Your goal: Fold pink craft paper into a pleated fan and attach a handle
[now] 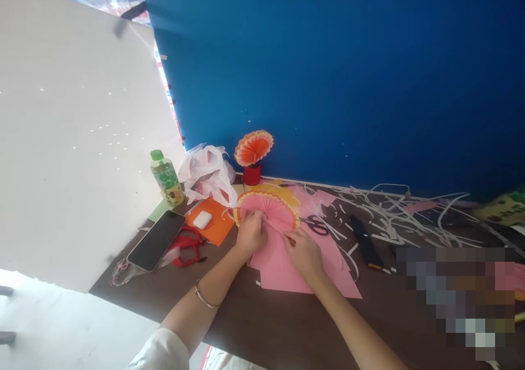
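A pink pleated paper fan (pixel 276 207) with an orange and yellow scalloped rim is spread in a half circle before me. My left hand (pixel 251 232) has its fingers closed on the fan near its centre. My right hand (pixel 304 252) pinches the fan's lower right edge. Beneath both hands lie pink paper sheets (pixel 287 274). Dark-handled scissors (pixel 318 225) rest on the paper, just right of the fan. Behind it, an orange paper rosette (pixel 254 147) stands in a small red pot (pixel 251 175).
To the left are a phone (pixel 156 240), a white case (pixel 202 219) on orange paper, red straps (pixel 188 247), a green-capped bottle (pixel 167 178) and a plastic bag (pixel 209 170). Rightward lie white paper strips and cables (pixel 394 211) and a dark cutter-like tool (pixel 366 244). A blue wall (pixel 328 75) rises behind.
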Demonstrator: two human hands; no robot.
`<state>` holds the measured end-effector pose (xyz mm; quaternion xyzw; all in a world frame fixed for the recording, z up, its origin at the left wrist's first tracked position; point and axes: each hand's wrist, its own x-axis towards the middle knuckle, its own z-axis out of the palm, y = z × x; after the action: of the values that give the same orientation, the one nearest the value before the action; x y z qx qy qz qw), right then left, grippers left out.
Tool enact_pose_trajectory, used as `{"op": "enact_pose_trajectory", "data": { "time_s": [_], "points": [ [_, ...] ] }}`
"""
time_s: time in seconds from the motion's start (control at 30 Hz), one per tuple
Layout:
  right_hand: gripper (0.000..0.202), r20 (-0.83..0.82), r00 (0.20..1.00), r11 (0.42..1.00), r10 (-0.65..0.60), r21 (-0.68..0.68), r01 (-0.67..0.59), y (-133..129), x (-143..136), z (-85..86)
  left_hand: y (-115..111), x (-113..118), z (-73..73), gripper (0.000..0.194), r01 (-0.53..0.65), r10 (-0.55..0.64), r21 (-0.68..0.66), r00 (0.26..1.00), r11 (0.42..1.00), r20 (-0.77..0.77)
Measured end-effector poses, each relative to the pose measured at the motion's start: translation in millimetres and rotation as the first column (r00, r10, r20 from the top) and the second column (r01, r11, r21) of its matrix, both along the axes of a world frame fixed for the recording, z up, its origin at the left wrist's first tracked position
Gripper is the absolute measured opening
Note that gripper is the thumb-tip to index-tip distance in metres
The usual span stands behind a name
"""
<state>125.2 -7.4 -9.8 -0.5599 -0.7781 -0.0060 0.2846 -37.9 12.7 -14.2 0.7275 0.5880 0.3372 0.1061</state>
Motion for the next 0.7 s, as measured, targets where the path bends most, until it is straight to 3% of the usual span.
{"op": "enact_pose_trajectory", "data": {
  "time_s": [0.1,0.27,0.43,0.7],
  "points": [
    [0.029,0.044,0.998,0.999,-0.037,-0.018,0.038,2.0,-0.5,-0.6,0.7,-0.2,-0.9,0.024,0.001,-0.001,0.010,1.000,1.000,-0.003],
    [0.027,-0.069,0.998,0.995,-0.013,-0.103,0.006,11.9,6.0,-2.9,0.3,-1.6,3.2,0.026,0.019,-0.020,-0.040,0.999,0.999,-0.025],
    [0.025,-0.114,0.992,0.995,0.050,-0.080,-0.059,19.0,12.1,-8.3,1.6,-4.7,4.9,0.026,0.052,-0.052,-0.026,0.998,0.998,-0.031],
    [0.022,-0.070,0.997,0.999,0.026,-0.023,-0.027,21.1,9.5,-9.7,1.6,-8.0,7.6,0.023,0.080,-0.078,0.019,0.994,0.997,-0.075]
  ]
}}
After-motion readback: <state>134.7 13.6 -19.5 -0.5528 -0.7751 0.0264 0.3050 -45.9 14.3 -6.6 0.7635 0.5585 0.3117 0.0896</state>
